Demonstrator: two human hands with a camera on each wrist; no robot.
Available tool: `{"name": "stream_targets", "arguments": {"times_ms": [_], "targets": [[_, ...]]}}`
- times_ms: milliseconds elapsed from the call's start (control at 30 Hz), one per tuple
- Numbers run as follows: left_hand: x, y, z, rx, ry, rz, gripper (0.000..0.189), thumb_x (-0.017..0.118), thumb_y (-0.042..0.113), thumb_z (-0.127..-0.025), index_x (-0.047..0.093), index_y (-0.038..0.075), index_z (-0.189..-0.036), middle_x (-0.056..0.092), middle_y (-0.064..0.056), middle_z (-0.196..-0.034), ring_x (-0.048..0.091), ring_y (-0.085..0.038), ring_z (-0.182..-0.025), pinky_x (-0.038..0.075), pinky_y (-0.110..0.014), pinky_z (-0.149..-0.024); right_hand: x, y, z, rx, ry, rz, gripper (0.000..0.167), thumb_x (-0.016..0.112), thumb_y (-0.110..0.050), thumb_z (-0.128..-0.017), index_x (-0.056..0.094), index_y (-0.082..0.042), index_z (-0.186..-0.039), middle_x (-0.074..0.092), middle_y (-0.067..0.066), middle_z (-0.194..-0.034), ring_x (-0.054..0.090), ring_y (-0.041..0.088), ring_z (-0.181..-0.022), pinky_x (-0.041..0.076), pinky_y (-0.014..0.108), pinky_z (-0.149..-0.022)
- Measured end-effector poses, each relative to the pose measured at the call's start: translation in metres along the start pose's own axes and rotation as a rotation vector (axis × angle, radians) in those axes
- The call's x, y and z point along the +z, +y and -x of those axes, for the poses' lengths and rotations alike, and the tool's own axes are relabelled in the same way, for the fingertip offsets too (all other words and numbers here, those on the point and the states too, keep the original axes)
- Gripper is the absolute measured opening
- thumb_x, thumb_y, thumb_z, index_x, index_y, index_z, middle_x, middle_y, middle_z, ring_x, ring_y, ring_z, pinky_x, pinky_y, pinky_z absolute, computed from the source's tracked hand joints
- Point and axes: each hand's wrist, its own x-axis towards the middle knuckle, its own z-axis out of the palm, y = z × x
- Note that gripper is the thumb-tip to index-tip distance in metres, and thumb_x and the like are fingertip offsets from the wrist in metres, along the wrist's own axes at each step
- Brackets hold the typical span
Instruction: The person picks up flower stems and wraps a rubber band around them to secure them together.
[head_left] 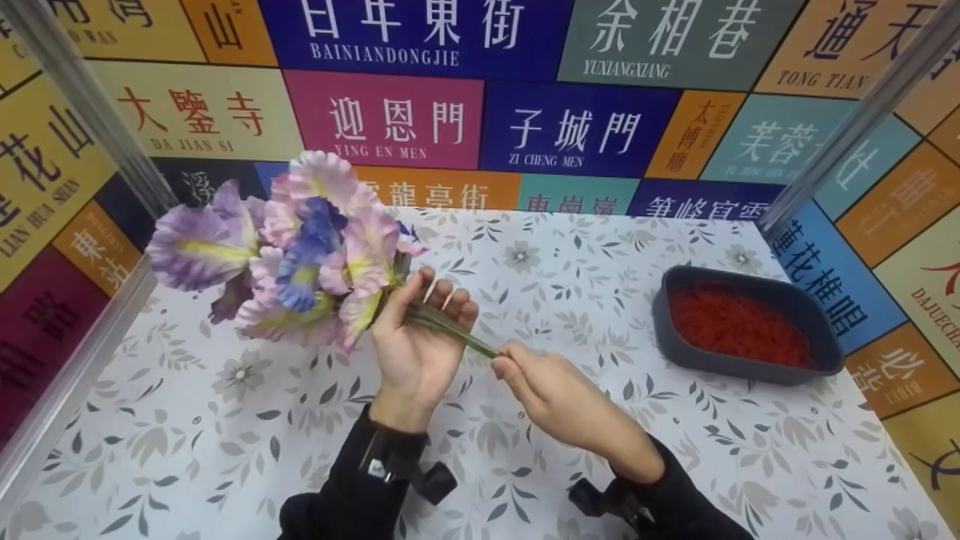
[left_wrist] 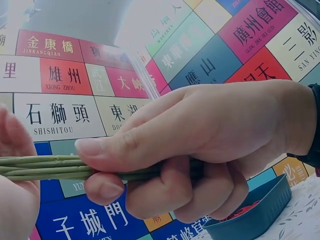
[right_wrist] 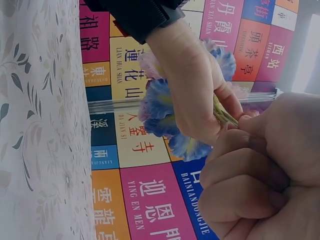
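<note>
A bouquet of artificial irises (head_left: 322, 255), with pink, purple and blue petals on green stems (head_left: 465, 337), is held above the table, blossoms to the left. Just below the blossoms, my left hand (head_left: 420, 352) holds the stems palm up, thumb on one side and curled fingers on the other. My right hand (head_left: 562, 397) grips the lower stem ends in its curled fingers. The left wrist view shows that right hand (left_wrist: 185, 140) closed round several stems (left_wrist: 50, 167). Blue petals (right_wrist: 162, 102) show behind the left hand (right_wrist: 192, 85) in the right wrist view.
A dark grey tub (head_left: 750, 367) with red shredded filler (head_left: 735, 322) stands at the right of the table. A white cloth (head_left: 570, 292) with grey leaves covers the tabletop. Clear panels with metal-like edges and coloured sign-covered walls (head_left: 382, 120) enclose the back and sides.
</note>
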Motion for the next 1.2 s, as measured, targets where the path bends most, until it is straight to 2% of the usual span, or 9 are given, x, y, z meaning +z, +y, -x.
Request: {"name": "stream_targets", "arguments": {"times_ms": [100, 267, 433, 567, 733, 933, 1200], "targets": [[0.000, -0.002, -0.002, 0.000, -0.003, -0.047, 0.025, 0.038, 0.016, -0.104, 0.061, 0.009, -0.111, 0.071, -0.006, -0.097, 0.068, -0.022, -0.090, 0.056, -0.033, -0.087, -0.001, 0.001, -0.001, 0.033, 0.049, -0.038, 0.020, 0.043, -0.022, -0.108, 0.056, -0.012, -0.097, 0.041, -0.010, -0.065, 0.035, -0.001, -0.053, 0.035, 0.020, -0.048], [-0.003, -0.002, -0.004, -0.017, -0.019, -0.101, 0.027, 0.054, 0.016, -0.099, 0.056, 0.008, -0.125, 0.065, -0.009, -0.114, 0.066, -0.023, -0.104, 0.054, -0.035, -0.098, -0.003, 0.002, -0.002, 0.081, 0.163, -0.164, 0.020, 0.042, -0.018, -0.108, 0.053, -0.012, -0.093, 0.041, -0.011, -0.065, 0.038, 0.001, -0.054, 0.035, 0.021, -0.049], [-0.005, -0.003, -0.006, 0.023, -0.020, -0.297, 0.035, 0.061, 0.011, -0.099, 0.054, 0.006, -0.133, 0.063, -0.009, -0.122, 0.067, -0.021, -0.109, 0.055, -0.031, -0.098, -0.004, 0.004, -0.004, 0.135, 0.235, -0.251, 0.022, 0.038, -0.018, -0.109, 0.053, -0.011, -0.095, 0.041, -0.009, -0.064, 0.039, 0.003, -0.054, 0.035, 0.021, -0.050], [-0.003, -0.005, -0.006, 0.084, 0.030, -0.441, 0.042, 0.058, 0.002, -0.098, 0.049, 0.001, -0.139, 0.065, -0.009, -0.123, 0.070, -0.020, -0.106, 0.058, -0.033, -0.095, -0.004, 0.005, -0.006, 0.170, 0.242, -0.278, 0.024, 0.037, -0.019, -0.110, 0.053, -0.010, -0.096, 0.041, -0.007, -0.063, 0.038, 0.004, -0.054, 0.033, 0.020, -0.050], [-0.001, -0.007, -0.006, 0.134, 0.089, -0.505, 0.038, 0.059, -0.004, -0.096, 0.055, -0.004, -0.134, 0.069, -0.009, -0.114, 0.072, -0.020, -0.098, 0.061, -0.036, -0.088, -0.002, 0.005, -0.007, 0.183, 0.226, -0.289, 0.025, 0.036, -0.022, -0.110, 0.054, -0.011, -0.096, 0.041, -0.007, -0.063, 0.037, 0.004, -0.053, 0.031, 0.020, -0.050], [-0.002, -0.009, -0.006, 0.179, 0.113, -0.517, 0.033, 0.065, -0.006, -0.091, 0.066, 0.001, -0.123, 0.074, -0.008, -0.110, 0.074, -0.021, -0.095, 0.062, -0.037, -0.082, 0.001, 0.005, -0.007, 0.172, 0.220, -0.296, 0.025, 0.037, -0.021, -0.110, 0.054, -0.011, -0.095, 0.040, -0.007, -0.062, 0.035, 0.003, -0.051, 0.029, 0.019, -0.049], [-0.005, -0.011, -0.008, 0.220, 0.177, -0.520, 0.033, 0.067, -0.012, -0.087, 0.074, 0.007, -0.113, 0.075, -0.007, -0.105, 0.075, -0.018, -0.089, 0.063, -0.036, -0.079, 0.005, 0.005, -0.008, 0.160, 0.175, -0.271, 0.026, 0.036, -0.023, -0.110, 0.053, -0.012, -0.094, 0.039, -0.009, -0.062, 0.034, 0.002, -0.052, 0.029, 0.018, -0.049]]}}
